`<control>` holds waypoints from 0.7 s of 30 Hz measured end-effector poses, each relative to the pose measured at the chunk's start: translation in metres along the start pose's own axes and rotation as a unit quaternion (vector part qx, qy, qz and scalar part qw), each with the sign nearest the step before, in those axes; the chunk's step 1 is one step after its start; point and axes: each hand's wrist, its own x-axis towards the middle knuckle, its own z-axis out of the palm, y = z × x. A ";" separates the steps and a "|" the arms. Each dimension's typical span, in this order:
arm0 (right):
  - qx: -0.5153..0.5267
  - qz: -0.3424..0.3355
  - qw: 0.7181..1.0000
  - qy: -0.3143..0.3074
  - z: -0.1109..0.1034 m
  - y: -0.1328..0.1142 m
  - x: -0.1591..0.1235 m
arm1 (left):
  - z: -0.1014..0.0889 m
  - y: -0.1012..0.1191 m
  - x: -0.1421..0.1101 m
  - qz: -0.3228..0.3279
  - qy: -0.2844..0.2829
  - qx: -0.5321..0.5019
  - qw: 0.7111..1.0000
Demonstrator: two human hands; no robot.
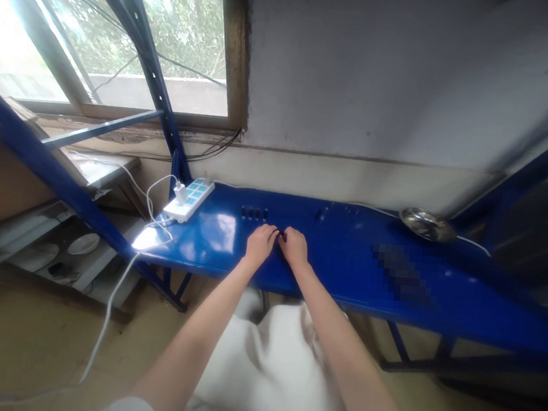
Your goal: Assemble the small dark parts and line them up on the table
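Both hands were pinched in narrow over the blue tabletop (345, 266), the left hand (261, 241) and the right hand (294, 244) meeting at a small black piece (280, 233) right between their fingertips. Way too tiny from my end to tell what it was, and I couldn't tell which hand had the firmer grip. For work that fiddly I'd say a light, even pinch was the way to go: low over the table, wrists steady, one hand anchoring while the other did the fine stuff, so a slip wouldn't send it flying. Just beyond the left hand sat a neat row of four small dark pieces (254, 214), close enough that I'd have watched my knuckles. Farther off to the right of that were a few tiny loose bits (322, 213) near the back, easy to brush away with a careless sleeve. Out left, a white power strip (198, 192) had a white plug (180, 192) in it, and its cable (108, 312) hung off the table end, kinda snaggy but well apart from the hands. Out right I had a shiny metal dish (426, 224) by the wall and a pixelated dark patch (405, 274) I couldn't make out.
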 end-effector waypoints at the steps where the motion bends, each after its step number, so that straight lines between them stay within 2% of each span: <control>1: -0.002 0.003 1.000 -0.005 -0.001 -0.001 0.000 | 0.000 0.000 0.000 -0.003 -0.002 -0.003 1.000; 6: 0.014 0.014 0.999 -0.041 -0.006 -0.005 0.001 | -0.003 0.002 0.002 -0.029 -0.001 -0.056 0.998; 8: 0.049 0.031 0.997 -0.047 -0.008 -0.005 0.002 | -0.004 0.001 0.003 -0.062 0.016 -0.089 0.994; 11: 0.136 0.092 0.985 -0.059 -0.009 -0.002 0.009 | -0.004 -0.003 0.004 -0.136 0.065 -0.135 0.979; 15: 0.202 0.159 0.963 -0.077 -0.005 0.002 0.030 | -0.004 -0.008 0.005 -0.209 0.099 -0.191 0.954; 21: 0.177 0.151 0.966 -0.110 0.010 -0.004 0.065 | -0.003 -0.010 0.006 -0.239 0.101 -0.221 0.940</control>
